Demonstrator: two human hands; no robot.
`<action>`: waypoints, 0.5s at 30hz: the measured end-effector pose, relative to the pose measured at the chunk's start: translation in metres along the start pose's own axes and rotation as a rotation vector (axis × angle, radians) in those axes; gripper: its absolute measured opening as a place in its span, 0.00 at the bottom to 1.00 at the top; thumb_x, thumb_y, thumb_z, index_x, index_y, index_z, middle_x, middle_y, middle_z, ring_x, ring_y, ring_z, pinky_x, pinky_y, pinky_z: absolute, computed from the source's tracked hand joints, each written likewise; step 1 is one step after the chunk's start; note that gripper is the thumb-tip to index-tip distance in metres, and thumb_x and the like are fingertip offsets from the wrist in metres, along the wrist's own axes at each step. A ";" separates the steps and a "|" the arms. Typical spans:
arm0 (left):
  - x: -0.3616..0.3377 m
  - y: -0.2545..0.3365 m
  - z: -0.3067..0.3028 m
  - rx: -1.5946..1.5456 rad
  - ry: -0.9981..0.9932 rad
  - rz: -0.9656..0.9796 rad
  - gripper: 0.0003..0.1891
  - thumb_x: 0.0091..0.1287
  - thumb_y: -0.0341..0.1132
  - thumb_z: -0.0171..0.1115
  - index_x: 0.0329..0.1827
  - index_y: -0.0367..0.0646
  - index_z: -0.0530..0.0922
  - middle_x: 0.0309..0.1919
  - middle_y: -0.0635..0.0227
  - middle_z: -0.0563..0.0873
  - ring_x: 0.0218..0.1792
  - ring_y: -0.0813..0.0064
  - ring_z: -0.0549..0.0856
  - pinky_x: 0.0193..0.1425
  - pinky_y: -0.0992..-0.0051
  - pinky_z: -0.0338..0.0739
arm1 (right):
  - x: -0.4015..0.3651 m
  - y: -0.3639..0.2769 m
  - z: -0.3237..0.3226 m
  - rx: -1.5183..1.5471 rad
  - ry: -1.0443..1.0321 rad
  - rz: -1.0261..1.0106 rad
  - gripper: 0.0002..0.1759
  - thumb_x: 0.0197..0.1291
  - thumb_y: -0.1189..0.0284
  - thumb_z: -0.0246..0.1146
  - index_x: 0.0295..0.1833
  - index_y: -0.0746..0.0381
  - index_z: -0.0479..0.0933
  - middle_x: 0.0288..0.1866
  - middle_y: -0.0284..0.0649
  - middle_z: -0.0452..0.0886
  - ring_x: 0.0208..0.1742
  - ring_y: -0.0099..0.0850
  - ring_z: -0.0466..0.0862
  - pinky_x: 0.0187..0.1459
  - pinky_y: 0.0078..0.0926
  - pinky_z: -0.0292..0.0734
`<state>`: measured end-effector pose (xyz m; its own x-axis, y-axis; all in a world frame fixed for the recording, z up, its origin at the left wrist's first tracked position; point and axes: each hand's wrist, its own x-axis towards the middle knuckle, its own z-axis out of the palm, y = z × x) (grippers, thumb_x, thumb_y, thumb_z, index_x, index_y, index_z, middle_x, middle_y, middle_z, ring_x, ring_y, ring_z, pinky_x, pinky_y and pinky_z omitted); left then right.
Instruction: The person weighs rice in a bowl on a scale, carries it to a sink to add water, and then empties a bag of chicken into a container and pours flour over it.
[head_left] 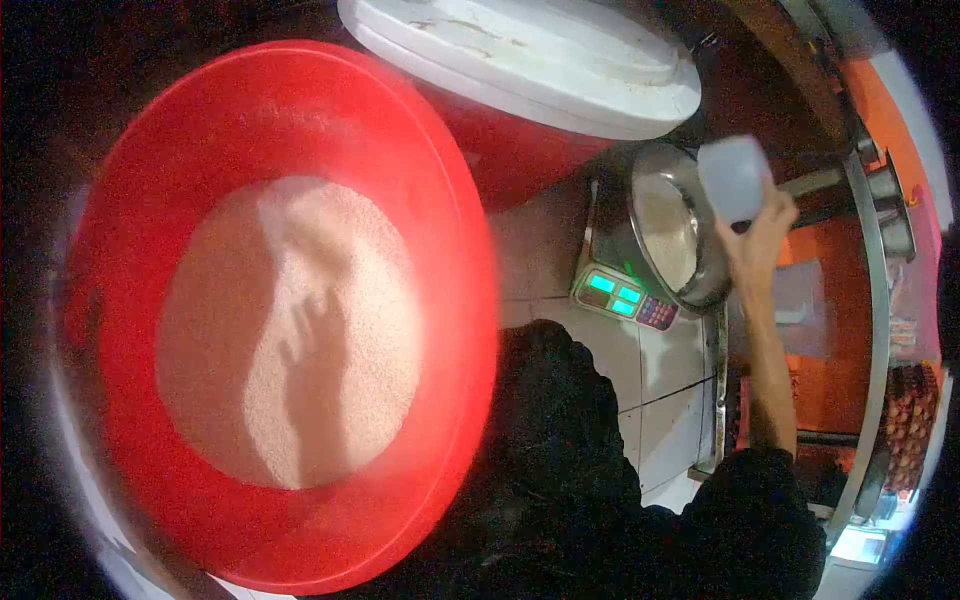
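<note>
Here, the outstretched right hand (758,232) grips a container (731,178) near the bowl (703,284).

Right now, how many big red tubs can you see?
2. One tub stands open at the left, holding pale grains; the other tub is beyond it, under a white lid. Others could be hidden in the dark edges.

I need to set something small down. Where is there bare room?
Bare floor tiles show between the scale and the dark clothing, with another patch between the red tub and the scale. It is crowded around the steel bowl, where the right hand holds a pale container.
</note>
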<state>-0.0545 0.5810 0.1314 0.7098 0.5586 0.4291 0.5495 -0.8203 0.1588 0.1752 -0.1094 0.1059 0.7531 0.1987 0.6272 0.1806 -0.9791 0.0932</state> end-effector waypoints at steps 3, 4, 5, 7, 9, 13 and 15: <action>0.004 0.000 0.000 -0.067 -0.004 0.018 0.23 0.72 0.40 0.57 0.68 0.44 0.71 0.66 0.61 0.75 0.66 0.65 0.73 0.72 0.62 0.64 | 0.040 -0.090 -0.068 0.033 0.255 -0.220 0.52 0.39 0.70 0.81 0.70 0.65 0.61 0.64 0.52 0.62 0.67 0.45 0.62 0.67 0.39 0.64; 0.005 -0.001 0.001 -0.090 -0.009 0.025 0.23 0.72 0.40 0.57 0.68 0.44 0.71 0.65 0.61 0.75 0.66 0.65 0.73 0.72 0.63 0.64 | 0.052 -0.119 -0.086 0.115 0.284 -0.307 0.52 0.38 0.69 0.81 0.70 0.65 0.62 0.64 0.51 0.63 0.67 0.44 0.62 0.67 0.39 0.64; 0.007 -0.001 0.003 -0.105 -0.015 0.033 0.23 0.71 0.40 0.57 0.68 0.44 0.71 0.65 0.61 0.75 0.65 0.65 0.73 0.72 0.63 0.65 | 0.061 -0.147 -0.101 0.201 0.312 -0.396 0.53 0.37 0.68 0.82 0.70 0.65 0.62 0.64 0.50 0.63 0.68 0.43 0.61 0.67 0.39 0.64; 0.009 -0.010 0.006 -0.155 -0.033 0.057 0.23 0.71 0.39 0.58 0.68 0.44 0.71 0.64 0.61 0.76 0.65 0.66 0.74 0.71 0.64 0.65 | 0.077 -0.209 -0.094 0.872 0.205 -0.511 0.50 0.34 0.67 0.83 0.65 0.65 0.66 0.63 0.45 0.67 0.62 0.44 0.70 0.63 0.37 0.68; 0.016 -0.024 0.013 -0.221 -0.059 0.078 0.23 0.71 0.39 0.58 0.68 0.44 0.71 0.64 0.61 0.76 0.64 0.66 0.74 0.71 0.64 0.65 | 0.085 -0.277 -0.087 0.841 0.178 -0.920 0.42 0.37 0.66 0.79 0.61 0.61 0.69 0.56 0.45 0.73 0.60 0.43 0.73 0.61 0.40 0.70; 0.017 -0.031 0.020 -0.315 -0.094 0.097 0.23 0.70 0.38 0.59 0.67 0.44 0.72 0.63 0.62 0.77 0.63 0.67 0.75 0.70 0.66 0.66 | 0.082 -0.415 -0.018 0.841 -0.107 -1.129 0.48 0.36 0.66 0.79 0.66 0.68 0.66 0.64 0.62 0.67 0.57 0.59 0.77 0.52 0.45 0.83; 0.016 -0.032 0.019 -0.340 -0.106 0.101 0.23 0.70 0.38 0.60 0.67 0.43 0.72 0.62 0.62 0.78 0.62 0.68 0.76 0.69 0.66 0.67 | 0.069 -0.467 0.040 0.564 -0.112 -1.267 0.43 0.37 0.62 0.78 0.61 0.67 0.71 0.61 0.61 0.72 0.52 0.60 0.80 0.47 0.46 0.84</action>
<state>-0.0522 0.6182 0.1161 0.8046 0.4674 0.3663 0.3087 -0.8561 0.4144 0.1678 0.3630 0.0744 -0.0722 0.9560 0.2842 0.9783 0.0124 0.2070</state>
